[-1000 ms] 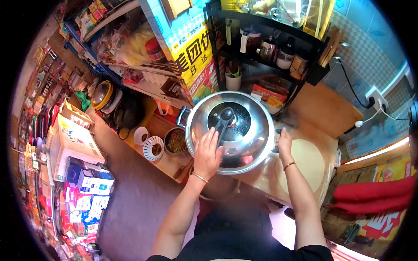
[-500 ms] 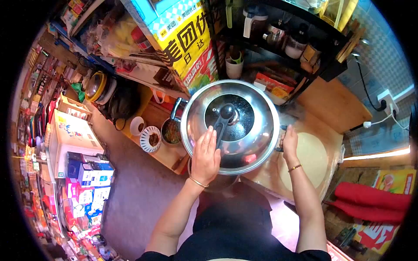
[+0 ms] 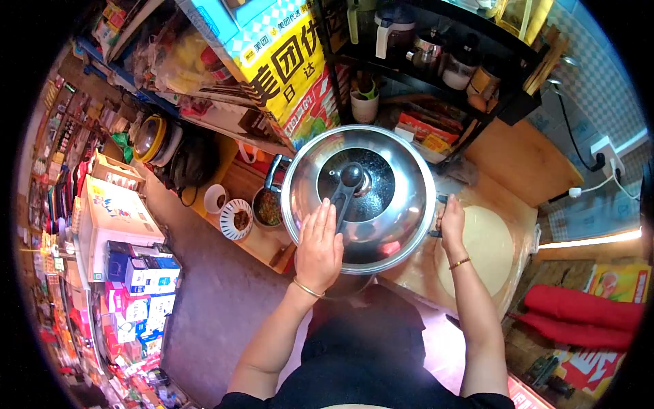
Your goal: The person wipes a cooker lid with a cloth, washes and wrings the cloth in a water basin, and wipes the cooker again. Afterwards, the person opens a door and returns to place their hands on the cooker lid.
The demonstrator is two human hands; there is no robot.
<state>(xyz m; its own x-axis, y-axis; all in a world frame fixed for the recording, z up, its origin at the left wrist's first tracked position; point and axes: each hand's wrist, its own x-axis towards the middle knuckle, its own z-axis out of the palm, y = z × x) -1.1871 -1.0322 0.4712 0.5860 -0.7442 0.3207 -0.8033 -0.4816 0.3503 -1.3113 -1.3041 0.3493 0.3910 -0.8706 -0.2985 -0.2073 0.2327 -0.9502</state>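
Note:
In front of my body is a large steel pot with a shiny domed lid (image 3: 405,211). The lid has a round dark glass window (image 3: 376,194) and a black handle (image 3: 351,176) on top. My left hand (image 3: 319,251) lies on the near left of the lid, fingers stretched out, their tips beside the lower end of the black handle. At the pot's right edge, my right hand (image 3: 451,223) is closed around a dark side handle, mostly hidden by the fingers. Another side handle (image 3: 274,172) sticks out at the left. The pot's body is largely hidden beneath the lid.
A round, pale flat sheet (image 3: 487,252) lies on the counter at right. Left of the pot stand a striped bowl (image 3: 228,221) and a pot of food (image 3: 268,206). Behind are a yellow carton (image 3: 289,65) and a black shelf. A power cord (image 3: 572,129) hangs at right.
The view has shifted slightly. Both hands keep their places on the lid and the side handle, and the pot has not visibly moved.

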